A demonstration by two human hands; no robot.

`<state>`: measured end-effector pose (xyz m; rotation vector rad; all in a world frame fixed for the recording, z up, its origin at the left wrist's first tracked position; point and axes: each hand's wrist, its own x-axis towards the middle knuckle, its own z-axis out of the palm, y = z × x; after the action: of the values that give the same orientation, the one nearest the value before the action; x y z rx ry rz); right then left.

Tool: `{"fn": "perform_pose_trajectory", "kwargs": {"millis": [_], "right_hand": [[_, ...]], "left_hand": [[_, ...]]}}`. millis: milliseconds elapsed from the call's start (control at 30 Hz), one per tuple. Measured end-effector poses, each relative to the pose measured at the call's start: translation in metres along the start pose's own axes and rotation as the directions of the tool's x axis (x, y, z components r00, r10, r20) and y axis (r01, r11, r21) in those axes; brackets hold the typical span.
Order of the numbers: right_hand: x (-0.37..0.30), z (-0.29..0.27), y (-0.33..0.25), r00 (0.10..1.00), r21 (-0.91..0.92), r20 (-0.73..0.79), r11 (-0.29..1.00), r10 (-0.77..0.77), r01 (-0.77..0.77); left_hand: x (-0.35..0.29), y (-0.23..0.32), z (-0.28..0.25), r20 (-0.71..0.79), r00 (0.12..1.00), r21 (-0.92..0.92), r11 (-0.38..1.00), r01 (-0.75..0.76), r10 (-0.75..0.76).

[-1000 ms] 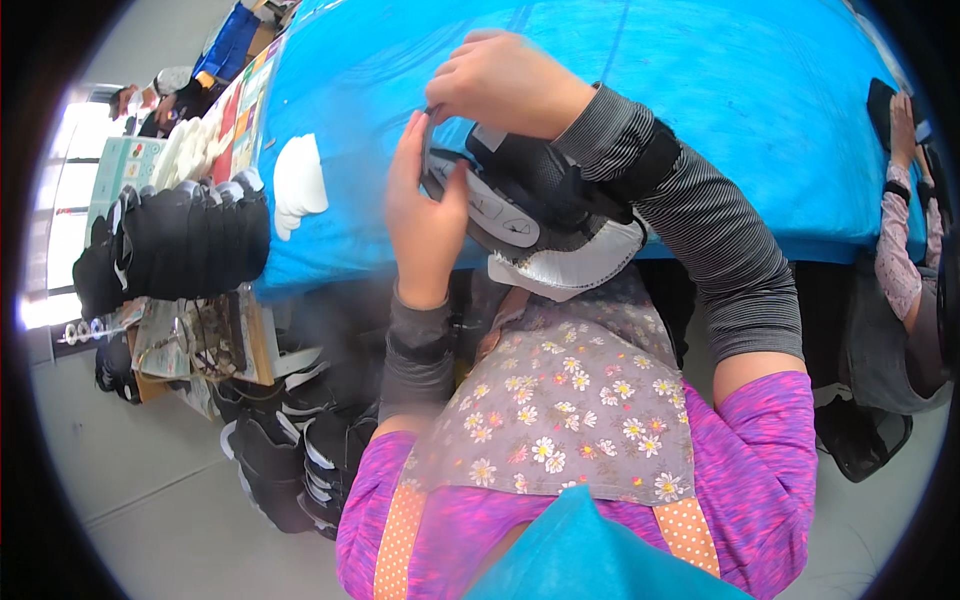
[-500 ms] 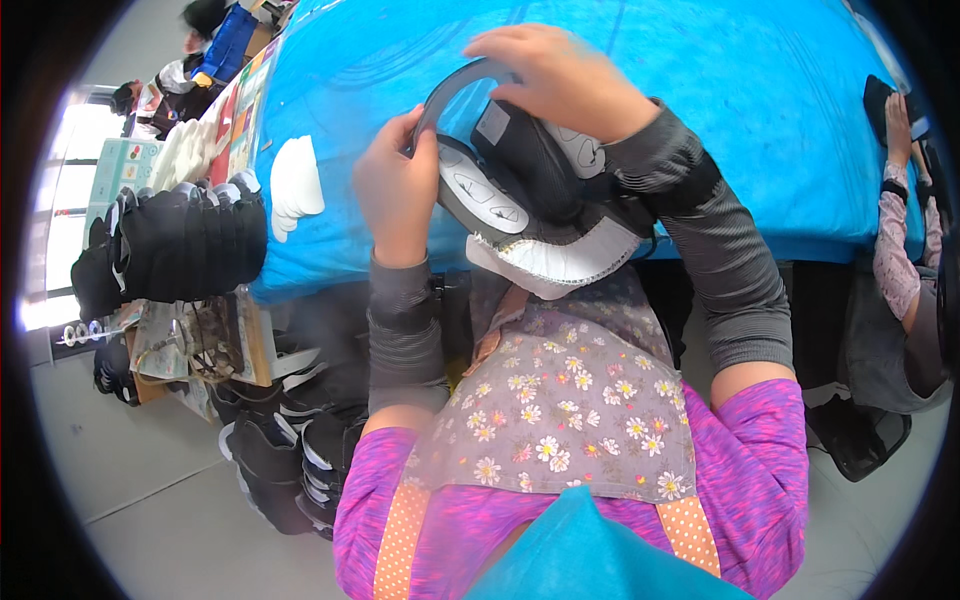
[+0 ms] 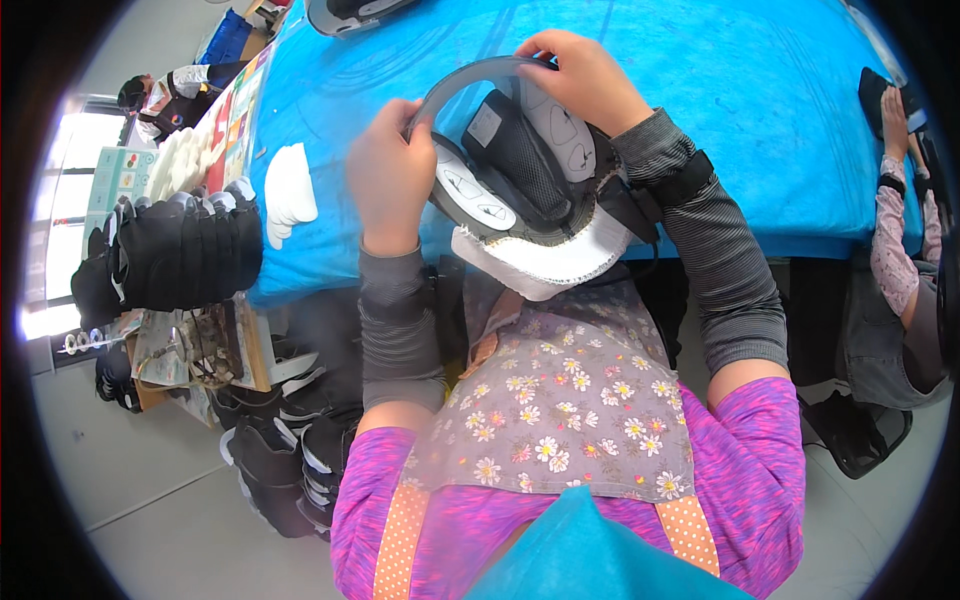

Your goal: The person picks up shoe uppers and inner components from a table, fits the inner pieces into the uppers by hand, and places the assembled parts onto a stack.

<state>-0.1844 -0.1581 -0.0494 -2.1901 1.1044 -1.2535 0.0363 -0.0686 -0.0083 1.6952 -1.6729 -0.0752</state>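
Observation:
A grey and black shoe upper (image 3: 520, 165) hangs over the near table edge, its inside facing me. It has a white toe part (image 3: 545, 262) with a stitched rim, white oval-printed side linings and a black mesh tongue in the middle. My left hand (image 3: 390, 185) grips the left end of the curved grey band, fingers closed. My right hand (image 3: 585, 85) pinches the same band at the top right, with thumb and fingers pressed together. The band arches between both hands.
A blue cloth-covered table (image 3: 720, 120) lies ahead, another shoe upper (image 3: 355, 14) at its far side. Black uppers (image 3: 185, 250) stand in a row at left, near white insole-shaped pieces (image 3: 290, 195). More hang below (image 3: 270, 470). A co-worker's hand (image 3: 893, 120) is at right.
My right hand has moved from spread over the upper to pinching its band. The upper has opened more toward me. Another upper now shows at the table's far side.

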Motion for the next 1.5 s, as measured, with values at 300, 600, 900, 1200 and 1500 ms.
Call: {"fn": "perform_pose_trajectory", "kwargs": {"millis": [300,600,900,1200,1500], "right_hand": [[-0.007,0.010,-0.010,0.974,-0.395,-0.103,0.907,-0.201,0.145],[-0.002,0.020,-0.032,0.938,-0.365,-0.009,0.875,-0.346,0.319],[-0.011,0.009,-0.027,0.991,-0.032,-0.071,0.994,-0.111,0.109],[-0.016,0.018,-0.063,0.865,-0.191,-0.376,0.942,-0.331,0.277],[-0.012,0.011,-0.088,0.970,-0.397,0.026,0.888,-0.243,0.233]], "left_hand": [[-0.003,0.005,0.003,-0.038,0.998,0.030,0.999,-0.045,0.047],[-0.016,-0.005,0.002,-0.076,0.993,-0.102,0.991,-0.092,0.084],[-0.026,-0.025,0.005,-0.043,0.998,-0.164,0.986,0.029,-0.037],[-0.033,-0.019,0.000,-0.379,0.889,-0.028,0.957,-0.289,0.258],[-0.044,0.006,-0.013,-0.282,0.957,-0.217,0.976,0.009,-0.071]]}}
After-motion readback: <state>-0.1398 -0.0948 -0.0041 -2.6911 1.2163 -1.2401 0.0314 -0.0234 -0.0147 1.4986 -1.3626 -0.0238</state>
